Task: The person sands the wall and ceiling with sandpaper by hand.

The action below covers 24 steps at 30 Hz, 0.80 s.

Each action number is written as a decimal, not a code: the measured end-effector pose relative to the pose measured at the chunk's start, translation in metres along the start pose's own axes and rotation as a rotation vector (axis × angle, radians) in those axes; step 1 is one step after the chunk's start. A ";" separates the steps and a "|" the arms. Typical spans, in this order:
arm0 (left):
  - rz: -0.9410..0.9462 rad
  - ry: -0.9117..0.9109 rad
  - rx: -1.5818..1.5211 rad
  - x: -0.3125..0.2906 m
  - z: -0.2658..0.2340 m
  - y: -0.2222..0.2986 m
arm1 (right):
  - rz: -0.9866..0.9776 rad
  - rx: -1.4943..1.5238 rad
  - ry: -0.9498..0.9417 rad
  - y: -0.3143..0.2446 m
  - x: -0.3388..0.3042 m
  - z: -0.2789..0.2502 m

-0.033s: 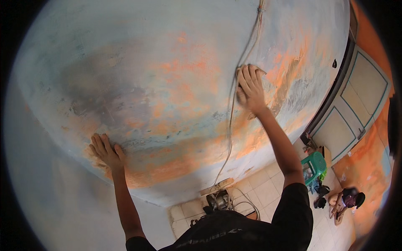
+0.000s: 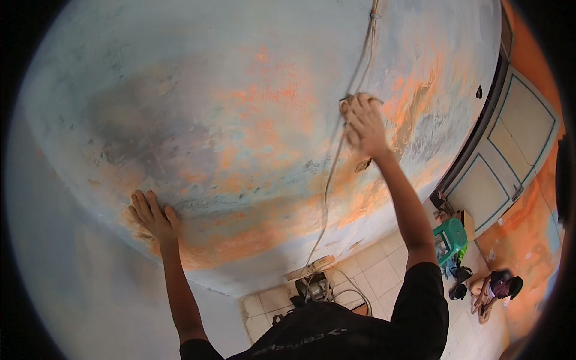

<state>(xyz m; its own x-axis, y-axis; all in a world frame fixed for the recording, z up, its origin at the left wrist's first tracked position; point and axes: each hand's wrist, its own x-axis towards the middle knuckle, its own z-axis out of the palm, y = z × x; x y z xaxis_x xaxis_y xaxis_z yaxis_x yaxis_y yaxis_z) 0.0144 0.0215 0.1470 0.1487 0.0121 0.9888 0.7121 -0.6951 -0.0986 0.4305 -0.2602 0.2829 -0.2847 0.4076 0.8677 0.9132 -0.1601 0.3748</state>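
My left hand point(image 2: 154, 217) lies flat with fingers spread on the patchy wall point(image 2: 240, 132), low and to the left, holding nothing. Higher up on the right, my right hand point(image 2: 365, 127) presses a piece of brown sandpaper point(image 2: 362, 165) against the same wall. The sheet's edges stick out past the fingers and below the palm; the rest is hidden. Thin cables point(image 2: 327, 201) hang down the wall, passing beside and partly behind my right hand. The wall surface is blue-grey with orange and dark scraped patches.
Below, an electrical device point(image 2: 314, 288) with coiled cords sits on the tiled floor point(image 2: 384, 267). A green plastic stool point(image 2: 453, 237) and assorted items stand at the right. A person point(image 2: 495, 291) sits on the floor beyond. Farther back is a panelled door point(image 2: 516, 129).
My right hand has shifted slightly to the right with the sandpaper, and the cables beside it have moved a little. My left hand has stayed in place.
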 end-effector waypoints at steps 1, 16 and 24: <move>-0.007 -0.004 -0.016 0.001 0.001 0.003 | -0.131 0.057 0.009 0.024 -0.012 -0.002; 0.012 0.002 -0.014 0.008 -0.003 0.007 | -0.038 -0.183 -0.018 0.053 -0.052 -0.009; -0.022 0.012 0.009 -0.006 0.008 0.031 | 0.684 -0.022 0.399 0.133 -0.063 -0.014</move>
<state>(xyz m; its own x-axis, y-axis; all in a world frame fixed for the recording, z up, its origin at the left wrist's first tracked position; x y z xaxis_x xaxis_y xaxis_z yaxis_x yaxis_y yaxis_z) 0.0412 0.0055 0.1372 0.1247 0.0180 0.9920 0.7213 -0.6882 -0.0782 0.5655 -0.3196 0.2827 0.2508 -0.1407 0.9578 0.9183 -0.2784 -0.2814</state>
